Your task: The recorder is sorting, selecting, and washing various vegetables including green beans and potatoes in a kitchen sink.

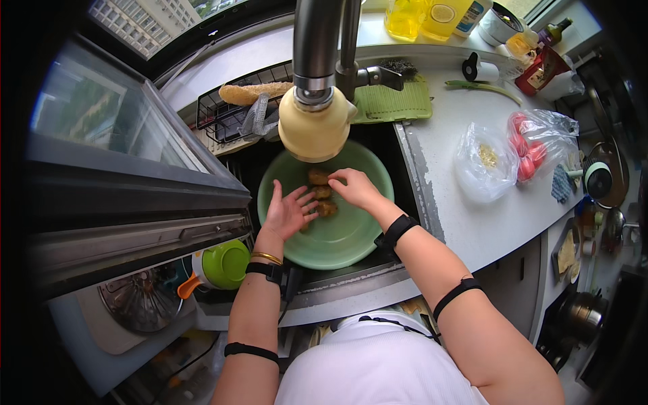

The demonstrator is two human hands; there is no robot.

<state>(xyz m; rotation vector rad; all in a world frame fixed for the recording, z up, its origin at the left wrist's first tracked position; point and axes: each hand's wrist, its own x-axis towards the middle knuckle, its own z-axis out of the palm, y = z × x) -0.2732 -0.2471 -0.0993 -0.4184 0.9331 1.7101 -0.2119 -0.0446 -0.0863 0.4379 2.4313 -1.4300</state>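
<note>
A pale green round basin [370, 236] sits in the dark sink. Several brown, lumpy pieces [327, 208] that look like potatoes or ginger lie in it, the upper ones in a rough row. My left hand [290, 211] is open over the basin's left part, palm turned up and fingers spread, its fingertips close to the pieces. From the right, my right hand [354, 189] reaches in with bent fingers; thumb and forefinger meet the right end of the uppermost brown piece [318, 177]. Above the basin hangs a cream-coloured tap head [316, 125].
An open window sash [121, 128] juts in at left. Behind the sink stand a black wire rack [226, 118] with a loofah [253, 92] and a green tray [398, 101]. On the right counter are plastic bags [484, 165] and red produce [530, 158]. A green pot [226, 263] stands left.
</note>
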